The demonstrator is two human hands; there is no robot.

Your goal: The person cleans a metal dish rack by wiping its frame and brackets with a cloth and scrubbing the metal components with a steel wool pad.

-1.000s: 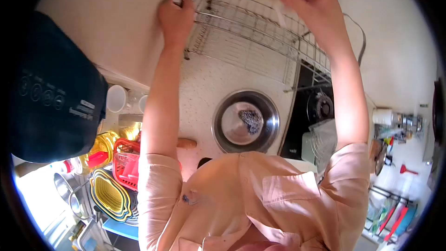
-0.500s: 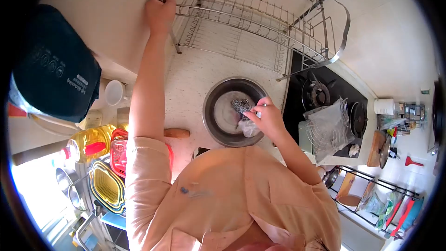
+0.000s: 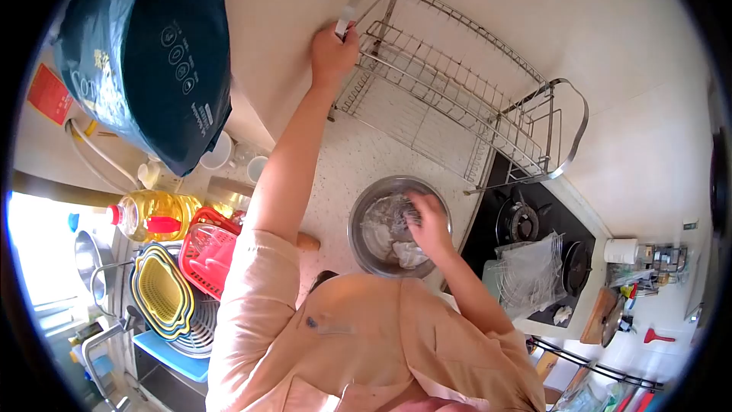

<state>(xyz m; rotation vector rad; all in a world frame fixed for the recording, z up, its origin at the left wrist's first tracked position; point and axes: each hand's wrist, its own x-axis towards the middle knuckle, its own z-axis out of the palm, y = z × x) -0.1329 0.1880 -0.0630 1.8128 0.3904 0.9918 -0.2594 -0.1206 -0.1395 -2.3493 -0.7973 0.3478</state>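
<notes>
My left hand [image 3: 334, 55] is closed around the flat metal side frame of a wire dish rack [image 3: 450, 91], at its left end. The rack stands on the speckled worktop with two tiers of wire. Below it sits a round metal basin [image 3: 356, 238] with cloudy water inside. My right hand [image 3: 431, 227], slightly blurred, is down in the basin with its fingers closed on a steel wool scrubber [image 3: 402, 217]. Close to that wrist, a crumpled clear plastic bag [image 3: 410, 255] lies in the basin.
To the right is a black gas hob [image 3: 526, 229] with a clear bag of wire racks [image 3: 534, 275] over it. A dark blue packet [image 3: 164, 53] hangs at upper left. An oil bottle [image 3: 156, 215], red basket [image 3: 210, 248] and yellow colander [image 3: 162, 294] stand at left.
The view has shifted, so rack and basin appear lower and further right. My right hand has dipped with the scrubber into the basin. My left hand still grips the rack's frame.
</notes>
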